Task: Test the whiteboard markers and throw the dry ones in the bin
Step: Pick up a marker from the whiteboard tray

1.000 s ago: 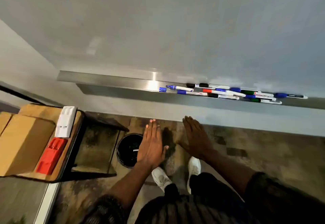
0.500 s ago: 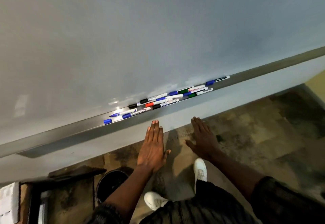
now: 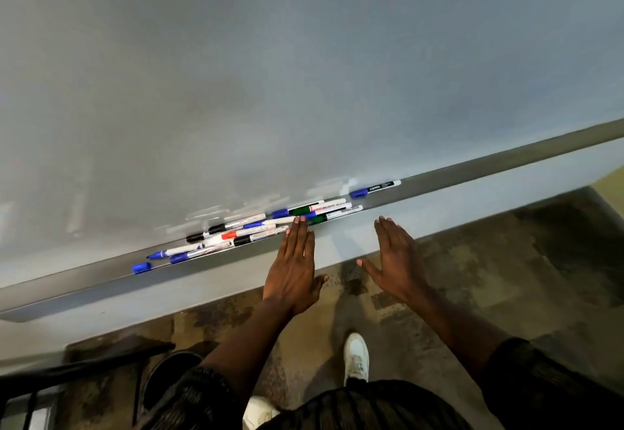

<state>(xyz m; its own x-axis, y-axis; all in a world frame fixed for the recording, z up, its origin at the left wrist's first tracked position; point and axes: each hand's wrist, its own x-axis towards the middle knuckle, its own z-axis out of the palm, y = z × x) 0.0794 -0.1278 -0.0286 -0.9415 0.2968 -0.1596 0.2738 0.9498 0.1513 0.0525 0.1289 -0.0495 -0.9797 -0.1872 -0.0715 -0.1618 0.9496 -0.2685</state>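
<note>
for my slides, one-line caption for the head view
Open left hand and right hand near mixed-colour plastic markers on a long metal tray

A pale grey whiteboard fills the upper frame. Along its silver tray, centre, lie white-barrelled markers capped blue, black, red and green. A loose blue cap sits at centre left, a black marker with blue cap to the right. Below, a mottled brown-and-olive floor, a white shoe, a black bin lower left.
</note>
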